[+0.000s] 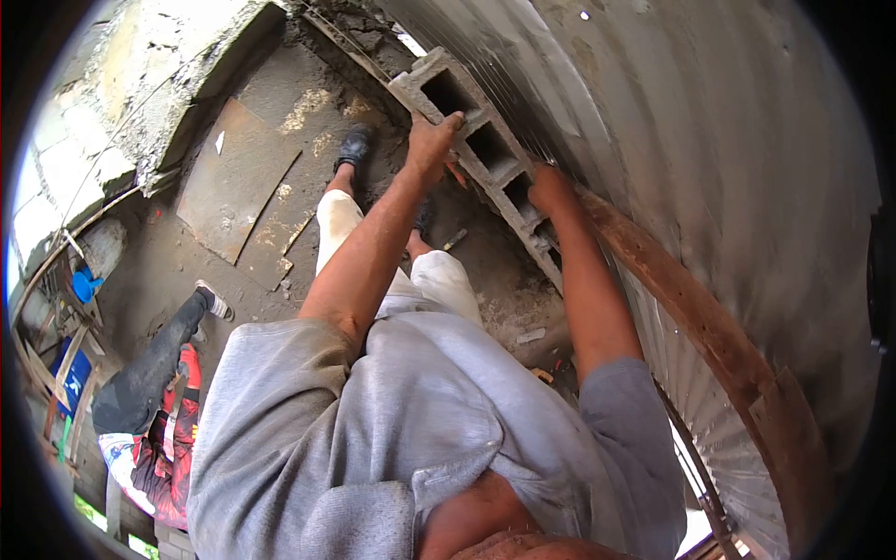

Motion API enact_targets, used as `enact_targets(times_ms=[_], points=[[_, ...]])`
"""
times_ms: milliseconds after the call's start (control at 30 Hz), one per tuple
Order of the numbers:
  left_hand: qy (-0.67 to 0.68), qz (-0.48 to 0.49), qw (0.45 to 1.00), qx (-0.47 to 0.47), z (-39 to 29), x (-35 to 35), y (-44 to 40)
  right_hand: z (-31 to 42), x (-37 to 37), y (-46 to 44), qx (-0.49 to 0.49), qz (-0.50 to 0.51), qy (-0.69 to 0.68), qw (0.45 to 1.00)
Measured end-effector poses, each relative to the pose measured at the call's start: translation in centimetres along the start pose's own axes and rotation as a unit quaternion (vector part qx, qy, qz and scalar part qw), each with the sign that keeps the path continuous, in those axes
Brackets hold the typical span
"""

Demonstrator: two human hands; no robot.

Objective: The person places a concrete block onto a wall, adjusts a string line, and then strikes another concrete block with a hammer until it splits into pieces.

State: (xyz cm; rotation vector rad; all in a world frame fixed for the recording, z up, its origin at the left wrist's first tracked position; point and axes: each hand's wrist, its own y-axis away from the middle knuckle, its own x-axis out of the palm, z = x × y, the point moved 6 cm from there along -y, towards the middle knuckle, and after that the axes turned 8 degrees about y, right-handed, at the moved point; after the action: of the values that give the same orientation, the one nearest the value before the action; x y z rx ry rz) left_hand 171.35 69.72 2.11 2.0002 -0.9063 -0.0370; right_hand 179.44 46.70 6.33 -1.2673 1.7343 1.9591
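My left hand [434,145] is closed on the near edge of a grey concrete hollow block [478,121], its thumb on the web between two hollows. Further along, my right hand [553,189] grips the opposite side, beside the corrugated sheet; part of its fingers is hidden. Dark rectangular hollows of the block face up toward me. It lies slantwise, close along the metal sheet. Whether it rests on something or hangs in my hands, I cannot tell. My right forearm covers part of its lower end.
A corrugated metal sheet [709,121] rises on the right, with a wooden beam [691,280] along it. A flat board [233,182] lies on the muddy floor. Another person [154,411] with red gloves is at lower left, near a blue container [73,373] and wood pieces.
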Motion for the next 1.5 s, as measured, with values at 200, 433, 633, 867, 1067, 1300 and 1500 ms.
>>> enact_targets(times_ms=[200, 433, 633, 867, 1067, 1300, 1500], points=[[-0.021, 0.022, 1.0, -0.008, 0.3, -0.3, -0.6, 0.3, -0.1, -0.1, -0.003, 0.004, 0.016, 1.0], [-0.016, -0.006, 1.0, -0.009, -0.4, -0.2, 0.1, 0.5, 0.2, -0.1, -0.01, 0.003, 0.009, 1.0], [-0.024, -0.014, 1.0, -0.008, -0.1, -0.4, -0.4, 0.3, -0.1, -0.1, 0.011, 0.032, 0.026, 0.999], [-0.027, -0.022, 0.999, -0.006, -2.6, 0.2, 1.5, 0.7, -1.7, 1.1, 0.005, 0.033, -0.025, 0.999], [-0.015, -0.003, 1.0, -0.01, -0.9, -0.3, -0.2, 0.0, -1.3, 1.2, 0.036, 0.009, -0.011, 0.999], [-0.206, -0.034, 0.97, 0.122, -1.1, -1.7, -2.5, 0.4, -0.8, 0.3, -0.02, -0.056, -0.051, 0.997], [-0.017, 0.007, 0.999, 0.03, -0.9, -1.0, -0.2, 0.4, -0.4, 0.8, 0.008, -0.058, -0.055, 0.997]])
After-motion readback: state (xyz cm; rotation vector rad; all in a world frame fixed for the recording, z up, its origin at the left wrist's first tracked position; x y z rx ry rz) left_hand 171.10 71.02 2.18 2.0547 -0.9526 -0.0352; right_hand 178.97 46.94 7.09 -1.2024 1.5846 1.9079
